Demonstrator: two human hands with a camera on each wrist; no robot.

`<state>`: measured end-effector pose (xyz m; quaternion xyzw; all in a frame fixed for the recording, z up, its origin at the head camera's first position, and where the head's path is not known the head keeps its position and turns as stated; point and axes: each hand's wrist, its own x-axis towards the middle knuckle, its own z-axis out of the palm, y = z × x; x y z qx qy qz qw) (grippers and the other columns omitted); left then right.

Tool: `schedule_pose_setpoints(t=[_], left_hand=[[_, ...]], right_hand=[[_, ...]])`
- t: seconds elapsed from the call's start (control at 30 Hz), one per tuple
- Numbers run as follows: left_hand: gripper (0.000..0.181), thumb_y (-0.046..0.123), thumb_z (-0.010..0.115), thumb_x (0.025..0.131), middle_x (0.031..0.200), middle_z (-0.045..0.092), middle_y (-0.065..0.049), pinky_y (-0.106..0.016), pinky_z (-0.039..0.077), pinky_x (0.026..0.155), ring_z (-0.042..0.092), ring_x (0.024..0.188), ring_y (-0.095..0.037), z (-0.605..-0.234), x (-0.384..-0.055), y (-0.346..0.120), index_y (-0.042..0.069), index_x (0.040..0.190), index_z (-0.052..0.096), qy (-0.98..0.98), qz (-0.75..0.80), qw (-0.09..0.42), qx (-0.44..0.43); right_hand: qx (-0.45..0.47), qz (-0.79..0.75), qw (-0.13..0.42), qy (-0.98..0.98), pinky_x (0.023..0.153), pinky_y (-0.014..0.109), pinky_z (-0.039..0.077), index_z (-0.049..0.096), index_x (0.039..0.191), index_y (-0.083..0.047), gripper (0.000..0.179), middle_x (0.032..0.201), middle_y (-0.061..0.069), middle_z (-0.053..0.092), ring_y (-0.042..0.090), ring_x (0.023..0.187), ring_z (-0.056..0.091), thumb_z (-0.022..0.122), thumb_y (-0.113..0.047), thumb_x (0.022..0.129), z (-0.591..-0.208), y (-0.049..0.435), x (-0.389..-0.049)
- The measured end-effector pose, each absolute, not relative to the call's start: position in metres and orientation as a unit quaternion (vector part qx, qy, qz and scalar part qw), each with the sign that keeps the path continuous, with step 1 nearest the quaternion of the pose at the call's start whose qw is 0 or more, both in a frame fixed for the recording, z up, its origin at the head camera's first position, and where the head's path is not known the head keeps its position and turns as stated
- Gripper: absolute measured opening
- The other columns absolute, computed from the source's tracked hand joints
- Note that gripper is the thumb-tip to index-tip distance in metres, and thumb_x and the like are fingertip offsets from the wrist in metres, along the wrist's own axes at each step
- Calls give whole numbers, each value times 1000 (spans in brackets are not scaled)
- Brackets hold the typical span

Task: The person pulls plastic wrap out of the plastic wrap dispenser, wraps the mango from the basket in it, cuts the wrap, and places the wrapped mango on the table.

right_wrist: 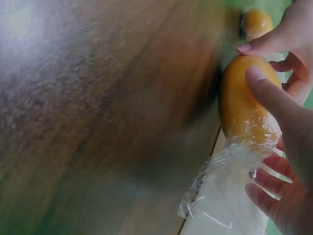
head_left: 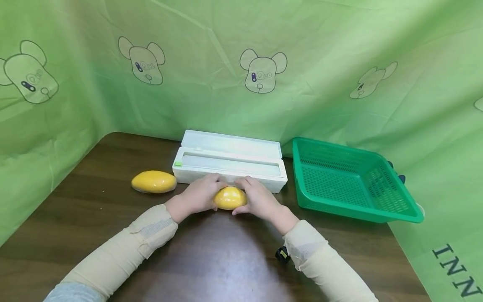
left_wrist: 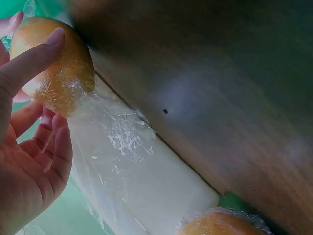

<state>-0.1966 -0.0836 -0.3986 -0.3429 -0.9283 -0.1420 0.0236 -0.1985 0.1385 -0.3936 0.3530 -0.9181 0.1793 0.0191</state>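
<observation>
Between my two hands is a yellow mango (head_left: pixel 230 198) wrapped in clear cling film, held just in front of a long white cling film box (head_left: pixel 230 175). My left hand (head_left: pixel 201 193) grips its left side, with the thumb over the skin in the left wrist view. My right hand (head_left: pixel 260 200) grips the right side, its thumb (right_wrist: pixel 264 88) lying along the fruit. Loose crumpled film sticks out at both ends, seen as one tail (left_wrist: pixel 124 129) in the left wrist view and another tail (right_wrist: pixel 210 181) in the right. A second wrapped mango (head_left: pixel 154 182) lies left of the box.
The box's lid (head_left: pixel 231 143) stands raised at the back. A green plastic basket (head_left: pixel 354 214) sits at the right on the brown table (head_left: pixel 211 256). Beside the right sleeve lies a small black object (head_left: pixel 282 254), partly covered. Green cloth (head_left: pixel 211 100) hangs behind.
</observation>
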Motion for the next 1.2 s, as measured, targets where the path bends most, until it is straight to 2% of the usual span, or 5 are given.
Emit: schedule_pose_setpoints(t=[0.3, 0.7, 0.93, 1.07, 1.2], left_hand=[[74, 12, 95, 69, 116, 60, -14, -47, 53, 89, 60, 103, -30, -390, -200, -80, 4, 135, 63, -932, -154, 0, -329], [64, 16, 100, 61, 109, 57, -9, -45, 52, 87, 55, 99, -28, -382, -198, -75, 3, 117, 71, -943, -143, -41, -299], [61, 17, 98, 64, 102, 66, -1, -44, 50, 83, 56, 93, -23, -375, -199, -77, 9, 115, 66, -937, -194, -49, -284], [61, 19, 95, 68, 108, 67, 0, -63, 36, 105, 58, 101, -22, -371, -201, -83, 10, 120, 65, -925, -258, -75, -267], [63, 22, 90, 72, 114, 69, 1, -76, 21, 106, 59, 103, -21, -366, -201, -90, 10, 128, 64, -899, -337, -77, -268]], right_hand=[[334, 177, 7, -926, 102, 48, 46, 56, 133, 1, 86, 128, 15, 62, 33, 118, 58, 97, -37, 68, -399, 140, -203], [267, 162, -65, -948, 92, 49, 38, 63, 118, -3, 63, 111, 7, 66, 27, 103, 56, 95, -26, 69, -392, 134, -197], [279, 289, -123, -908, 79, 38, 51, 53, 120, 1, 60, 99, 8, 63, 21, 84, 58, 87, -6, 71, -383, 143, -203], [272, 364, -145, -879, 85, 37, 49, 53, 123, 1, 60, 107, 9, 63, 21, 92, 57, 85, -6, 73, -381, 150, -205], [253, 484, -193, -815, 89, 36, 48, 47, 130, 3, 63, 116, 14, 58, 25, 102, 55, 80, -2, 77, -380, 157, -206]])
